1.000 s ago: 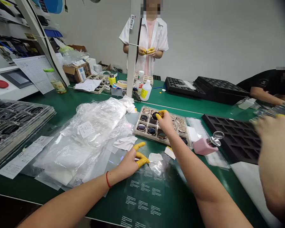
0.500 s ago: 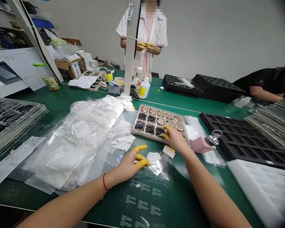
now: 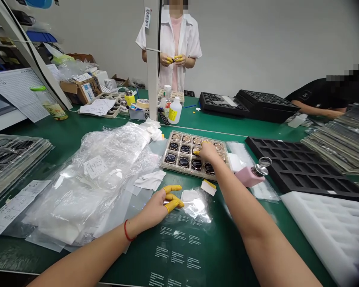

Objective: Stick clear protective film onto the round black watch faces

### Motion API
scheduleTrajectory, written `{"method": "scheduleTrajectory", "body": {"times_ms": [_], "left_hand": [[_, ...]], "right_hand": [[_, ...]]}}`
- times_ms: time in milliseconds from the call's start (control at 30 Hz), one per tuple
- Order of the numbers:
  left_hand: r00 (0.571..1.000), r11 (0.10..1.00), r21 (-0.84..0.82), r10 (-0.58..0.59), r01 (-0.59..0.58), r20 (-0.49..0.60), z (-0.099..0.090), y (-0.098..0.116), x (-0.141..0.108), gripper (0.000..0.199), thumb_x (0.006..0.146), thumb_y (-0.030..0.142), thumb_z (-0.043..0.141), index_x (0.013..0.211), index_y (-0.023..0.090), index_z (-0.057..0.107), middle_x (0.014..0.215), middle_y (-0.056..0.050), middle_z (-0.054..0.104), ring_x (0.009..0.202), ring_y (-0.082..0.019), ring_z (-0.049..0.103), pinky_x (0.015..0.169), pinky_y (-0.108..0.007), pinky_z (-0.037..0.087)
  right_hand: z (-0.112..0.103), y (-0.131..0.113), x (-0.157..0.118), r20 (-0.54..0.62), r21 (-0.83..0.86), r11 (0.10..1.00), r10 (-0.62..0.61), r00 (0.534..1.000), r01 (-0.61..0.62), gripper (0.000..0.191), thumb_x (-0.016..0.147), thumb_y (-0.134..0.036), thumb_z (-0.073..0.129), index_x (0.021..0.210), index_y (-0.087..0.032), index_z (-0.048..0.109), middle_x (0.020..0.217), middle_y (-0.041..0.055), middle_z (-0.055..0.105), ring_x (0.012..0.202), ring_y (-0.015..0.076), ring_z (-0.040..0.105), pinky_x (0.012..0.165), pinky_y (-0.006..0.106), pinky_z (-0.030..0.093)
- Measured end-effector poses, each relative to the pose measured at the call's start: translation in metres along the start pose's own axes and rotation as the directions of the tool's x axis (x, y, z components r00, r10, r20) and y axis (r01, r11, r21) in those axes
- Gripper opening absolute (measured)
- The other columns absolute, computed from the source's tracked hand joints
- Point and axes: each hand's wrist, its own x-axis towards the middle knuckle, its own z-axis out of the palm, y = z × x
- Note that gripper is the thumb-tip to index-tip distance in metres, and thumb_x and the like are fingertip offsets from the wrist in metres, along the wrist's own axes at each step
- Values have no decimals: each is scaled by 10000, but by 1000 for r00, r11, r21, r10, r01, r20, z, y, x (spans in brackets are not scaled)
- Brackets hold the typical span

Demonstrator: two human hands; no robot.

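A clear tray point(image 3: 179, 171) holds several round pieces, some with dark faces and some with gold-coloured patterned ones. My right hand point(image 3: 208, 152), with yellow finger covers, reaches over its middle, fingertips at a gold-coloured piece; the fingers are bent, and whether they grip it is too small to tell. My left hand point(image 3: 158, 205), also in yellow finger covers, hovers apart from the tray, fingers spread and holding nothing. Beside it lie a white cloth point(image 3: 190, 196) and a clear sheet printed with small white text point(image 3: 178, 257). A small yellow-and-white pad point(image 3: 208, 187) rests below the tray.
Crumpled plastic bags point(image 3: 107, 159) cover the left. A pink pump bottle point(image 3: 249, 175), black foam trays point(image 3: 299, 171) and white foam point(image 3: 326, 227) stand right. A post point(image 3: 152, 79) rises behind. One person point(image 3: 176, 48) stands opposite; another sits at the far right.
My right hand has moved from a dark piece in the tray's front row to a gold-coloured piece farther back. The front-row place it was over now shows a dark piece. My left hand stays spread.
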Motion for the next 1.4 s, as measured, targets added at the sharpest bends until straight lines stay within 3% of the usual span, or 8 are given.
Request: {"method": "scheduleTrajectory", "body": {"times_ms": [533,667,767,933,1100,1233,1300,1400], "left_hand": [[1000,1000,0,-28,28,8,1,3,-1,444,830,398,561,1202,173,472,905,-66,704,921,-206,643,858,-358,465],[999,999,-14,-34,34,25,1,2,0,445,835,393,557,1208,170,461,901,-66,704,929,-205,643,871,-366,460],[999,999,-31,-33,34,23,1,2,1,443,831,376,569,1202,157,463,899,-71,699,930,-207,646,903,-384,448],[999,998,-54,-40,40,6,3,3,0,449,816,356,593,1191,144,467,875,-72,692,901,-208,652,895,-393,452],[1000,987,-159,-2,-2,-25,5,2,-2,477,792,404,616,1161,132,483,852,-75,694,864,-200,653,875,-386,461],[1000,954,-300,5,-1,15,2,2,-2,611,799,432,605,1272,131,362,831,-70,688,830,-203,656,878,-415,464],[997,941,-339,45,-21,64,1,1,0,631,794,436,610,1288,149,341,913,-83,672,832,-203,651,868,-417,471],[991,947,-307,117,-91,68,0,-3,1,591,750,368,678,1242,184,408,1125,-102,594,956,-212,608,867,-369,475]], "right_hand": [[15,6,-10,-52,118,993,-15,999,21,303,834,-394,526,1023,-166,591,1023,85,628,964,206,548,784,275,398],[13,3,-21,-95,77,997,14,995,-7,352,857,-386,481,1121,-168,562,1110,131,587,1075,270,494,873,371,367],[5,3,-12,-45,34,999,25,999,-23,371,790,-421,580,1030,-142,630,1098,182,579,1091,335,479,863,415,373],[-8,-1,2,33,6,999,-36,999,35,278,715,-355,677,886,-137,661,955,135,631,923,264,567,739,310,422],[-18,-14,-42,-143,-25,997,-79,987,76,216,845,-263,528,971,-107,609,979,161,612,955,279,541,769,349,408],[-18,-36,-123,-456,145,927,-247,855,346,165,887,-244,470,964,-158,589,909,107,610,815,235,561,704,341,430],[-14,-46,-165,-475,264,741,-457,752,617,118,881,-206,479,929,-188,585,896,74,611,793,199,560,690,309,448],[-11,-50,-206,-427,360,563,-609,669,743,147,851,-118,458,883,-202,575,932,70,605,827,198,548,689,316,463]]}}
